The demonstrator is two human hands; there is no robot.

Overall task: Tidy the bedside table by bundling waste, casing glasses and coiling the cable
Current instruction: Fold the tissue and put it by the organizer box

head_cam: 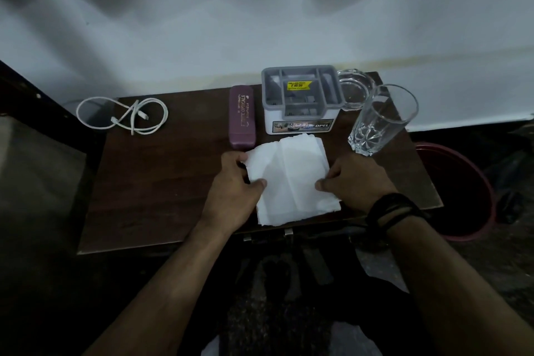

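head | white tissue [291,179] flat on dark wood table [161,182], near front edge | left hand [237,182] pinches its left edge, thumb on top | right hand [355,179] pinches right edge | purple glasses case [242,117] closed, behind tissue | white cable [124,115] loosely looped, far left | grey organizer [300,98], glass tumbler [381,118] at back right

white tissue sheet [291,179]: left edge hidden under left hand [234,182], right edge under right hand [357,179] | purple glasses case [242,115]: closed, contents unseen, small print illegible | grey compartmented organiser box [300,95]: label text too small | dark red round bin [462,196]: partly behind brown wooden table [150,182]
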